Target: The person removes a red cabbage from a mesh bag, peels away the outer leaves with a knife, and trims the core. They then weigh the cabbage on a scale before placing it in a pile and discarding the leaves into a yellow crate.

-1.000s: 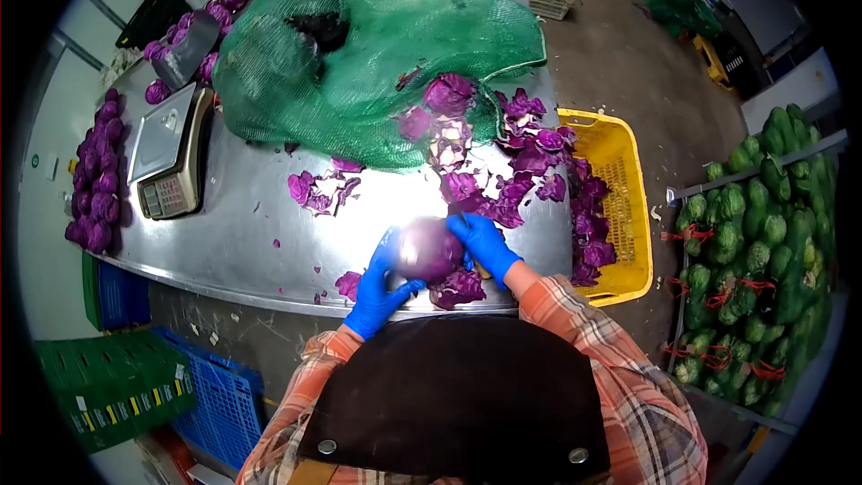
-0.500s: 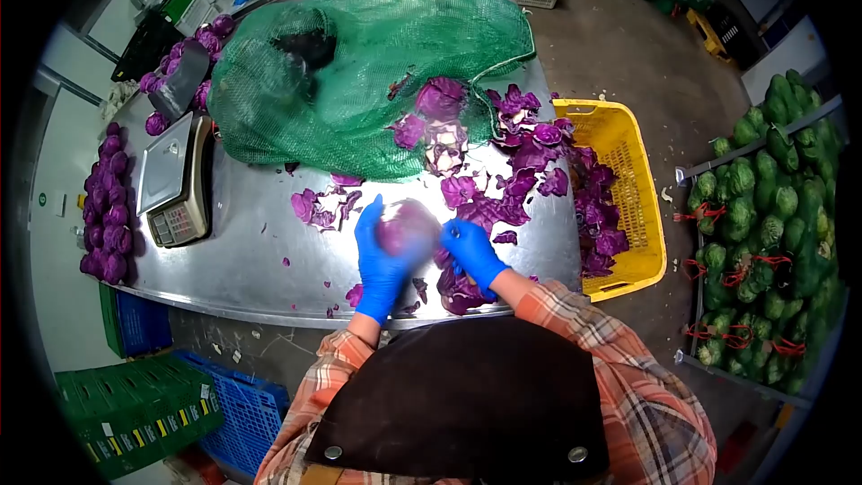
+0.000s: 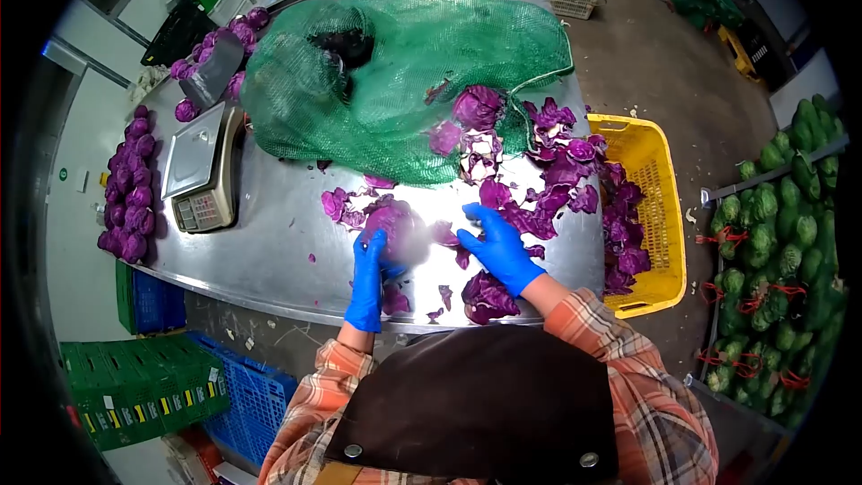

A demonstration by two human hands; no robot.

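My left hand [image 3: 366, 274], in a blue glove, grips a purple cabbage [image 3: 391, 226] whose right side is blurred. My right hand [image 3: 498, 250], also gloved in blue, is to the right of it with fingers apart, touching no cabbage. Purple leaves [image 3: 530, 216] lie beyond my right hand, and a dark purple piece [image 3: 488, 297] rests near the table's front edge. A green mesh sack [image 3: 404, 72] spreads across the back of the metal table [image 3: 278, 256], with another cabbage [image 3: 478, 108] at its right part.
A scale [image 3: 205, 171] stands at the left beside a row of purple cabbages [image 3: 131, 189]. A yellow crate [image 3: 660, 216] with leaves adjoins the table's right edge. Farther right, a rack holds green vegetables [image 3: 772, 242]. Green crates [image 3: 144, 391] sit at lower left.
My right hand has come away from the cabbage and its fingers have spread. The cabbage is still in my left hand. The whole view has shifted, with the table now farther right.
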